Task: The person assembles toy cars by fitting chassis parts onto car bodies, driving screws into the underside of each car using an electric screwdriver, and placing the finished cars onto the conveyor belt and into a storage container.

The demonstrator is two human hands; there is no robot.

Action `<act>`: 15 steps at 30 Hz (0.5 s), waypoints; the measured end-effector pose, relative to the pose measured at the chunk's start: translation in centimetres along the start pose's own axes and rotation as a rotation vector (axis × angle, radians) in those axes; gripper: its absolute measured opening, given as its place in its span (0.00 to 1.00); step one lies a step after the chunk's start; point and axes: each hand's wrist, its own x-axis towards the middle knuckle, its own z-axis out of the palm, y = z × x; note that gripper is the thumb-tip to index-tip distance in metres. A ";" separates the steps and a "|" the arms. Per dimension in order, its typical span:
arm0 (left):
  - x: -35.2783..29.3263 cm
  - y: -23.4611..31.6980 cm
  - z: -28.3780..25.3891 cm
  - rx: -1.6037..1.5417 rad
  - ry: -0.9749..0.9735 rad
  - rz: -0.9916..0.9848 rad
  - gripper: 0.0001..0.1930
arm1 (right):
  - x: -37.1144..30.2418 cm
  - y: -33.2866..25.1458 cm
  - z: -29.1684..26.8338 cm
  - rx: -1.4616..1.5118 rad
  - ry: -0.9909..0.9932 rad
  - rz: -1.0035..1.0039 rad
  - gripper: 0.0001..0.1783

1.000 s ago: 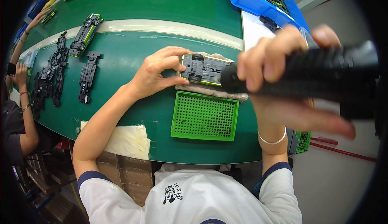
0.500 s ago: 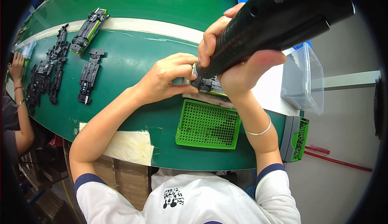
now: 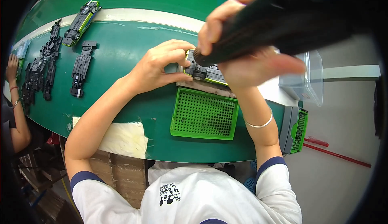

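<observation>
My right hand is wrapped round a thick black power screwdriver, slanting down to the left and blurred at its upper end. Its tip end is over an upside-down toy car with a black underside and yellow-green body. The car sits in a pale block-like holder, partly hidden by my right hand and the tool. My left hand pinches the car's left end between thumb and fingers. Whether the bit touches a screw cannot be seen.
Just below lies a green perforated tray with small dark bits in it. Black car chassis and another upturned car lie left. A clear plastic bin stands right. Another person's hand is at far left.
The whole scene has shifted slightly up and left in view. The screwdriver's upper end has swung nearer the view and blurred. My left hand still grips the car.
</observation>
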 end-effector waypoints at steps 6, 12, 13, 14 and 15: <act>-0.6 -0.6 0.1 -0.034 0.007 -0.055 0.17 | -4.9 -6.2 1.8 -0.039 0.027 0.021 0.48; -0.4 -0.2 0.1 -0.057 -0.001 -0.090 0.16 | -7.5 -7.8 3.2 -0.082 0.184 0.314 0.45; -0.4 -0.1 0.1 -0.056 -0.002 -0.089 0.16 | -7.5 -7.8 3.3 -0.086 0.187 0.338 0.45; -0.3 -0.1 0.1 -0.061 -0.005 -0.097 0.16 | -7.4 -7.9 3.3 -0.089 0.190 0.362 0.45; -0.3 -0.1 0.0 -0.066 -0.008 -0.105 0.16 | -7.3 -7.9 3.4 -0.093 0.192 0.386 0.44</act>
